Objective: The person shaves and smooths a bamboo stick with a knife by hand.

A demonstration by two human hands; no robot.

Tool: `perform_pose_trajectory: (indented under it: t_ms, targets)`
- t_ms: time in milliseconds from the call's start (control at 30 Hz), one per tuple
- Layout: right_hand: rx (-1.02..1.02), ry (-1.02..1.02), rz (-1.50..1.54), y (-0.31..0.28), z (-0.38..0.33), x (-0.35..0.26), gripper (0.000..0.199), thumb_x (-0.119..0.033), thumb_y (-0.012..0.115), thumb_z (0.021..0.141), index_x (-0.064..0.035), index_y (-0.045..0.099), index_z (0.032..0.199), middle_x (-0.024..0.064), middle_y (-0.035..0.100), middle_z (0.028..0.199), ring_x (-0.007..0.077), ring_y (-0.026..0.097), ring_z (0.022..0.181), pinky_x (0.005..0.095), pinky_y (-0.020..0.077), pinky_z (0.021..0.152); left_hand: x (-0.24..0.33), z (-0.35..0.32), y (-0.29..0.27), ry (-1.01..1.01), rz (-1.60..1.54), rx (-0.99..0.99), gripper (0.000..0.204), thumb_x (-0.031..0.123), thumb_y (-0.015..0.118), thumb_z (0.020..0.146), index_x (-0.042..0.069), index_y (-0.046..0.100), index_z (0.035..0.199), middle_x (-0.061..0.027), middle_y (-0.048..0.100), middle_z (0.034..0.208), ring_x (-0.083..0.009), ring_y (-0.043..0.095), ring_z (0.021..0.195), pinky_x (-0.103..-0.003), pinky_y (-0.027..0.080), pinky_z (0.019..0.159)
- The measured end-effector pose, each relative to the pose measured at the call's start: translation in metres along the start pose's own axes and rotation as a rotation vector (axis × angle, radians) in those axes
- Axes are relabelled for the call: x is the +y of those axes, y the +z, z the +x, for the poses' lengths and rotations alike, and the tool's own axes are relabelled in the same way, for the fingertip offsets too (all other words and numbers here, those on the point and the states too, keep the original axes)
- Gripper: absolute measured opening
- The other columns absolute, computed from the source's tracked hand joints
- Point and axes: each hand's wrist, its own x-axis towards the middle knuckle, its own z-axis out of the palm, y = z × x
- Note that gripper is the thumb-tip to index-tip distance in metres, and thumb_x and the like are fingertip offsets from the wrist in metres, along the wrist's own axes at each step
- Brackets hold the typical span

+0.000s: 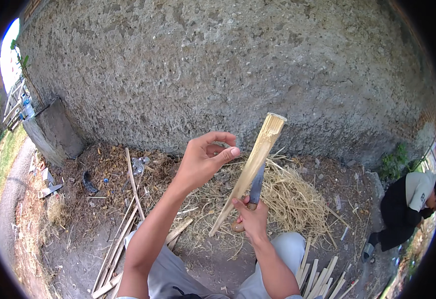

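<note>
Rough grey plastered wall (pixel 218 65), heap of pale straw-like shavings (pixel 293 197) on the dirt ground (pixel 213 259), split bamboo strips (pixel 320 279) lower right, long thin bamboo slats (pixel 120 239) left, grey concrete block (pixel 53 132), crouching person in black top (pixel 402 212) far right.

A pale yellow split bamboo stick (pixel 250 167) stands tilted, its lower tip down by the left of the right hand (pixel 252 219) and its frayed, squared-off top leaning up to the right in front of the rough wall. A knife (pixel 255 188) with a dark grey blade and a brown wooden handle lies against the stick's right edge, blade pointing up. Both are gripped together in the right hand, above the person's knees.
</note>
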Motion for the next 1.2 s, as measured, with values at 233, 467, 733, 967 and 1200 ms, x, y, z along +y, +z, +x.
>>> perform_pose_trajectory:
  t_ms: [233, 467, 733, 967, 1200]
  targets:
    - [0.024, -0.001, -0.049, -0.001, -0.004, -0.001, 0.033, -0.014, 0.082, 0.078, -0.0068, 0.049, 0.078, 0.0017, 0.055, 0.064, 0.0075, 0.05, 0.044, 0.023, 0.0421, 0.038, 0.015, -0.013, 0.034, 0.214, 0.03, 0.001, 0.037, 0.012, 0.081, 0.078, -0.001, 0.064, 0.108, -0.0095, 0.07, 0.097, -0.0163, 0.068, 0.09, -0.03, 0.056, 0.079]
    - [-0.019, -0.007, -0.064, 0.005, -0.009, 0.003, 0.034, -0.015, 0.082, 0.078, -0.0059, 0.049, 0.076, 0.0044, 0.06, 0.065, 0.008, 0.053, 0.043, 0.0231, 0.0426, 0.039, -0.004, -0.024, 0.04, 0.259, -0.279, 0.216, 0.017, 0.009, 0.077, 0.081, -0.001, 0.071, 0.093, -0.006, 0.069, 0.084, -0.0106, 0.067, 0.076, -0.024, 0.054, 0.068]
    - [-0.025, -0.012, -0.083, 0.009, -0.012, 0.001, 0.034, -0.016, 0.082, 0.078, -0.0055, 0.05, 0.078, 0.0041, 0.06, 0.066, 0.008, 0.052, 0.043, 0.0226, 0.0431, 0.04, -0.002, -0.029, 0.035, 0.314, -0.246, 0.264, 0.01, 0.005, 0.071, 0.085, -0.002, 0.071, 0.093, -0.0051, 0.067, 0.081, -0.0085, 0.064, 0.075, -0.023, 0.053, 0.067]
    - [-0.035, 0.025, -0.081, 0.009, -0.014, 0.0, 0.033, -0.008, 0.08, 0.078, -0.0067, 0.048, 0.084, 0.0063, 0.061, 0.071, 0.0075, 0.049, 0.044, 0.0226, 0.0432, 0.039, 0.007, -0.032, 0.029, 0.142, -0.295, 0.257, 0.015, 0.012, 0.067, 0.091, -0.001, 0.07, 0.098, -0.0062, 0.07, 0.09, -0.0094, 0.065, 0.076, -0.025, 0.054, 0.069]
    - [-0.055, 0.035, -0.048, 0.007, -0.015, 0.0, 0.032, -0.009, 0.08, 0.079, -0.0069, 0.048, 0.084, 0.0041, 0.059, 0.068, 0.0073, 0.048, 0.044, 0.0227, 0.043, 0.04, 0.005, -0.035, 0.027, 0.216, -0.173, 0.188, 0.015, 0.009, 0.071, 0.087, -0.002, 0.068, 0.099, -0.0067, 0.069, 0.091, -0.0127, 0.067, 0.082, -0.026, 0.056, 0.068]
